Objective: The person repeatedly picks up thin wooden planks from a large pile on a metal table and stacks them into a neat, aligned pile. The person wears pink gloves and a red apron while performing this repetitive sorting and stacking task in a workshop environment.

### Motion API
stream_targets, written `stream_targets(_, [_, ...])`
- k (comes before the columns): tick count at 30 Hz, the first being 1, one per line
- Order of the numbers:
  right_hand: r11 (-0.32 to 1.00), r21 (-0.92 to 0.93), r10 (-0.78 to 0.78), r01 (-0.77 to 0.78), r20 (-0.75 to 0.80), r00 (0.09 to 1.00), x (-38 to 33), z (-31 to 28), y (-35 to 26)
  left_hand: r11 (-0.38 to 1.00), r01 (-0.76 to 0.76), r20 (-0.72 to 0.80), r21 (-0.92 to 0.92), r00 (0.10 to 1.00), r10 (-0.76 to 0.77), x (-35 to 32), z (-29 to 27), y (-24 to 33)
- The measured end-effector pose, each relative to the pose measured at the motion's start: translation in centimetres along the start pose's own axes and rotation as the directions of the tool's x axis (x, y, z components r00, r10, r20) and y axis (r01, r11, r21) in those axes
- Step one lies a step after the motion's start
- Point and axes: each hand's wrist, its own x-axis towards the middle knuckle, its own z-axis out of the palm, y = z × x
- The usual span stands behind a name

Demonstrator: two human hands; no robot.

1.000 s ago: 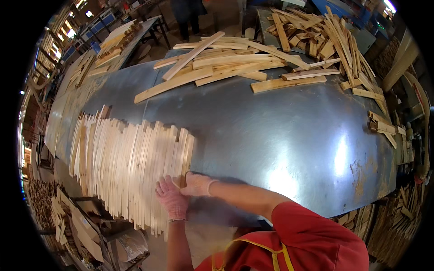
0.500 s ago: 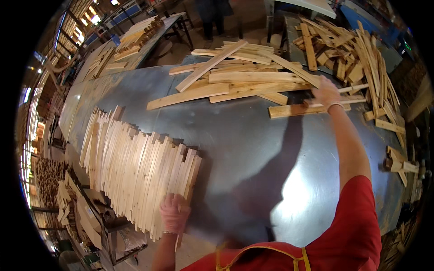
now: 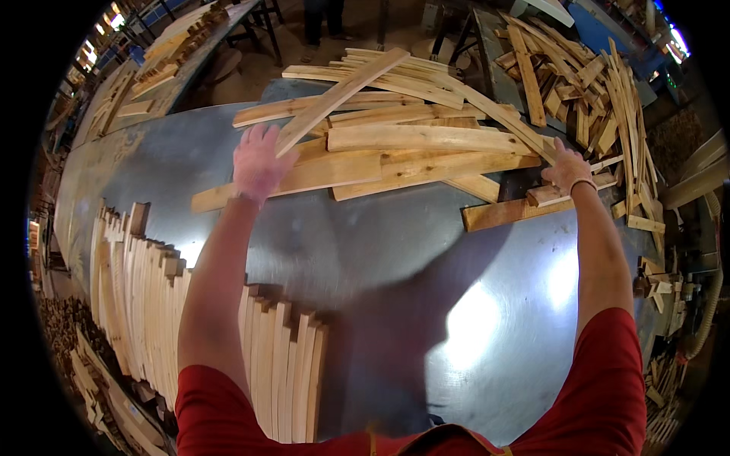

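Rough wooden boards lie in a loose, crossing pile on the grey metal table. My left hand is at the pile's left side, closed around the near end of a slanting wooden board on top. At the pile's right side my right hand grips the near end of another slanting board. Beneath my right hand lie a short wood piece and a board. Narrow pale strips stand side by side in a row at the left, partly hidden behind my left forearm.
A tangled heap of offcuts fills the far right corner, with long thin strips along its edge. Another table at the far left bears stacked wood. Someone's legs show beyond the table.
My left hand has left the row of strips and moved forward to the board pile. My right hand stays at its board's end. The view has shifted slightly.
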Motion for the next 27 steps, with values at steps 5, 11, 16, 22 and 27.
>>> stream_targets(5, [0.978, 0.064, -0.186, 0.196, -0.139, 0.973, 0.1, 0.9, -0.9, 0.950, 0.121, 0.235, -0.287, 0.971, -0.053, 6.2, 3.5, -1.7])
stream_targets(11, [0.965, -0.196, -0.185, 0.175, -0.034, 0.982, -9.3, -4.4, -1.8, 0.982, -0.005, 0.248, 0.188, 0.968, -0.042, 5.2, -3.8, 0.9])
stream_targets(16, [0.944, -0.264, -0.202, 0.200, 0.018, 0.979, -16.4, -4.9, 4.2, 0.909, -0.183, 0.306, 0.374, 0.950, 0.065, 0.0, -11.9, 6.6])
stream_targets(22, [0.927, -0.221, -0.297, 0.303, 0.061, 0.953, -27.3, -2.7, 14.8, 0.888, -0.241, 0.496, 0.391, 0.868, 0.017, -9.4, -18.5, 12.5])
stream_targets(27, [0.969, 0.004, -0.238, 0.246, 0.270, 0.933, -40.3, 3.6, 23.5, 0.891, -0.172, 0.516, 0.421, 0.853, -0.079, -22.2, -18.8, 16.0])
